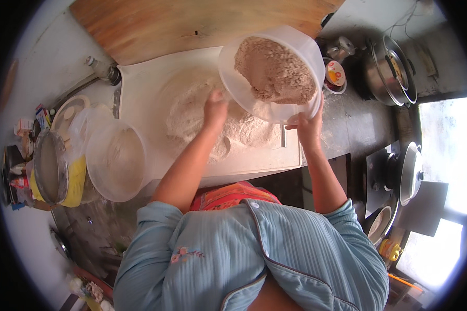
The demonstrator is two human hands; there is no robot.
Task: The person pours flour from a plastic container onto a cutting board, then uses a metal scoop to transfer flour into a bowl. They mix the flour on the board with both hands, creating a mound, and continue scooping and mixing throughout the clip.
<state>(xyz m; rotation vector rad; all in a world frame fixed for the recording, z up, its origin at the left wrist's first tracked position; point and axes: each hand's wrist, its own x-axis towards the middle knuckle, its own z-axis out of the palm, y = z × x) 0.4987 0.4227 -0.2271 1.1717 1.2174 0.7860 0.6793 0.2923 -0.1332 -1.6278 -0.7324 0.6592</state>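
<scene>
My right hand (309, 126) grips a translucent plastic tub (237, 91) by its lower right side. The tub is tipped over to the left above the board, and a thick clumpy mass of light-brown flour (276, 72) lies inside it. Below and left of the tub, my left hand (216, 109) is over a spread pile of pale flour (185, 107). Its fingers are blurred, so I cannot tell how they are held or whether they pinch anything. The flour rests on a large white board (264, 161), with more heaped under the tub.
A second translucent tub (116, 161) and a round sieve (51, 167) stand at the left. A glass jar (103, 70) is by the wall behind the board. To the right are a small patterned bowl (334, 73), stacked metal pots (389, 72) and a lidded pan (410, 173).
</scene>
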